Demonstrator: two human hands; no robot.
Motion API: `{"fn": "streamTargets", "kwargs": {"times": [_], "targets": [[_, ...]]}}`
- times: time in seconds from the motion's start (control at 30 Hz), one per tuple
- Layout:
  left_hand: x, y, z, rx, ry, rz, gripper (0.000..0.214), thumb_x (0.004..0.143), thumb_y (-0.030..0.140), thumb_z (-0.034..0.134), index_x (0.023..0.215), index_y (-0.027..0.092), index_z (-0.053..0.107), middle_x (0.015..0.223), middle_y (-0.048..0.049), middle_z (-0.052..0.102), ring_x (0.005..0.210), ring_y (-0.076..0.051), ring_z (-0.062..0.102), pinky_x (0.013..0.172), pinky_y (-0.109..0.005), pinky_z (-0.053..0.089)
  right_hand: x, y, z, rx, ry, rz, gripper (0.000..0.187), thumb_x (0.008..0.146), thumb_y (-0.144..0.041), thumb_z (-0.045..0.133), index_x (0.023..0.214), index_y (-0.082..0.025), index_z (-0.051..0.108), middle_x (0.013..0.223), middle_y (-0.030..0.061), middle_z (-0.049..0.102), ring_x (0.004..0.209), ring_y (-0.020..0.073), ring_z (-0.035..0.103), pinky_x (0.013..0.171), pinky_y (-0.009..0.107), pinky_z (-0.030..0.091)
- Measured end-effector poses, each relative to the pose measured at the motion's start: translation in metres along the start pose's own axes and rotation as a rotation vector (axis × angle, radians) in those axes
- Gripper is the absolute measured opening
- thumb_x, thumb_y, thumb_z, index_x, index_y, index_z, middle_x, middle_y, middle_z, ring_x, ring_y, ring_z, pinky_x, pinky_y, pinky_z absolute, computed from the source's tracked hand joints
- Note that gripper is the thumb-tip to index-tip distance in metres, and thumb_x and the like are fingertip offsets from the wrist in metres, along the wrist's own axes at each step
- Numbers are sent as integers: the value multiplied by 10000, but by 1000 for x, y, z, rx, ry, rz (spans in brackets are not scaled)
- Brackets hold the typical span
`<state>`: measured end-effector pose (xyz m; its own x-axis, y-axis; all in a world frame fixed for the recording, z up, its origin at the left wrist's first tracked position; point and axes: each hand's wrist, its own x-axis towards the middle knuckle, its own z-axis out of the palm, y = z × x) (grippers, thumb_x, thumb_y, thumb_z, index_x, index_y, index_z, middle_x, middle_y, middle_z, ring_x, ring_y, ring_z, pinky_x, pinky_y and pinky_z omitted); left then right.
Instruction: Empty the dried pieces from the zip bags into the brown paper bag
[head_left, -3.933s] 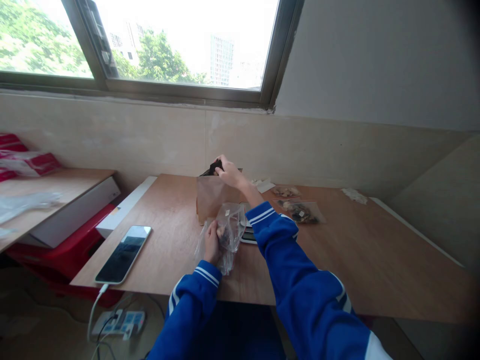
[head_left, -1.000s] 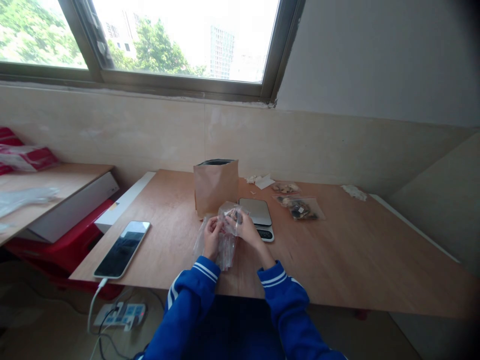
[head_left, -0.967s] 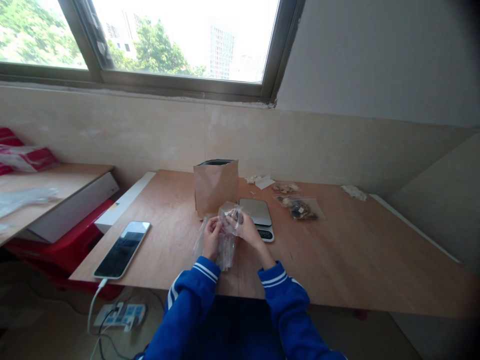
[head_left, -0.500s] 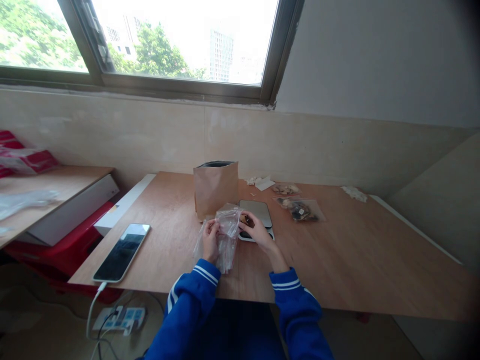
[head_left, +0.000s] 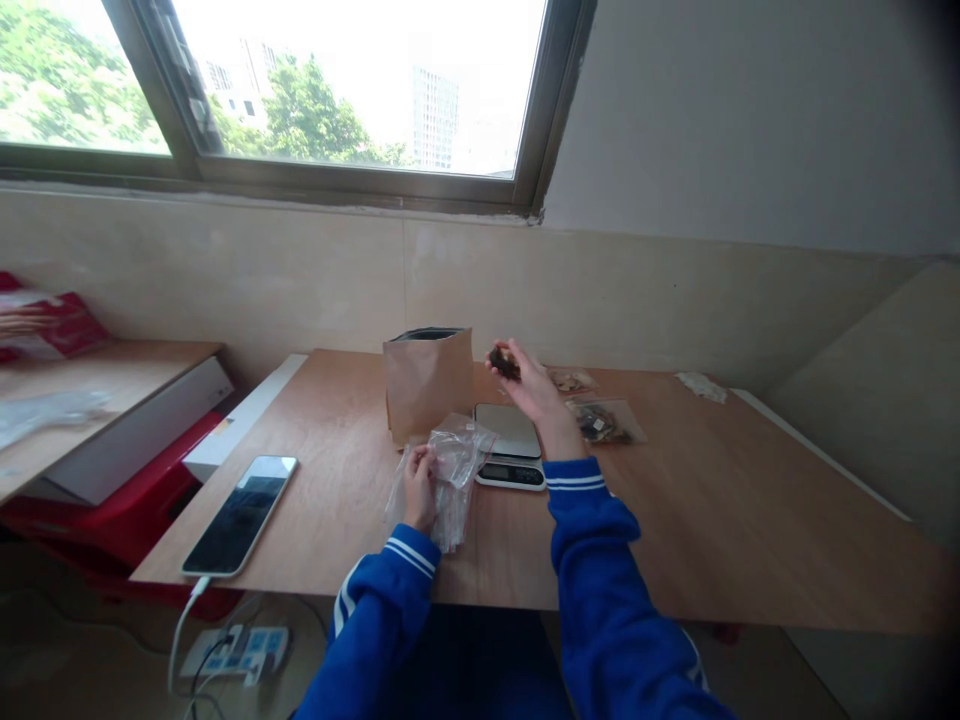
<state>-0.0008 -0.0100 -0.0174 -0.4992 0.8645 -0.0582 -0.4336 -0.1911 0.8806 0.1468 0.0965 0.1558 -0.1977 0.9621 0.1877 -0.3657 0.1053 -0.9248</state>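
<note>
My left hand [head_left: 420,487] pinches the edge of a clear plastic bag [head_left: 456,455] that lies over several more clear bags [head_left: 450,515]. Raised above the back of the scale, my right hand [head_left: 534,388] is closed around a dark brown, dried-looking clump [head_left: 505,364]; its exact kind I cannot make out. Under my right forearm sits the kitchen scale [head_left: 508,432], with a flat plate and a dark display at its front. A brown paper bag [head_left: 429,385] stands upright with its top open, behind my left hand.
Filled clear bags [head_left: 609,422] lie right of the scale. A charging phone [head_left: 241,515] rests near the table's left front edge. Crumpled pale material [head_left: 702,387] lies at the back right. A power strip [head_left: 236,652] is on the floor. Another person's hand [head_left: 22,321] shows far left.
My right hand has moved up and away from the plastic bag, carrying the dark clump. My left hand keeps its hold on the bag. Another person's hand has appeared at far left.
</note>
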Motion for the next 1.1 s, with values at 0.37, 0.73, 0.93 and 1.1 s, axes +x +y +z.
{"fn": "streamTargets", "kwargs": {"times": [0.37, 0.73, 0.93, 1.1], "targets": [[0, -3, -1, -26, -39, 3, 169, 715, 314, 634, 835, 206, 583, 766, 2, 577, 681, -150, 554, 653, -271, 441, 72, 10, 94, -785, -197, -742, 171, 923, -296, 501, 998, -185, 607, 1018, 71, 565, 979, 184, 568, 951, 327, 444], [1, -5, -1, -60, -45, -14, 163, 725, 310, 649, 831, 206, 583, 726, 24, 560, 645, -138, 535, 624, -257, 418, 61, 17, 90, -907, -451, -683, 361, 1001, -412, 382, 1036, -175, 652, 1007, 62, 576, 947, 163, 584, 924, 289, 437], [2, -7, -2, -58, -55, -8, 188, 717, 310, 660, 834, 186, 582, 734, 27, 549, 651, -121, 516, 618, -235, 404, 64, 16, 92, -930, -338, -699, 462, 1008, -446, 339, 1048, -156, 696, 1013, 77, 559, 984, 159, 581, 944, 267, 416], [3, -7, -2, -55, -52, -9, 207, 713, 318, 663, 840, 181, 574, 737, 27, 547, 654, -121, 520, 625, -235, 410, 59, 10, 93, -1242, -266, -625, 356, 991, -399, 421, 967, -168, 690, 960, 72, 598, 929, 188, 578, 875, 306, 405]]}}
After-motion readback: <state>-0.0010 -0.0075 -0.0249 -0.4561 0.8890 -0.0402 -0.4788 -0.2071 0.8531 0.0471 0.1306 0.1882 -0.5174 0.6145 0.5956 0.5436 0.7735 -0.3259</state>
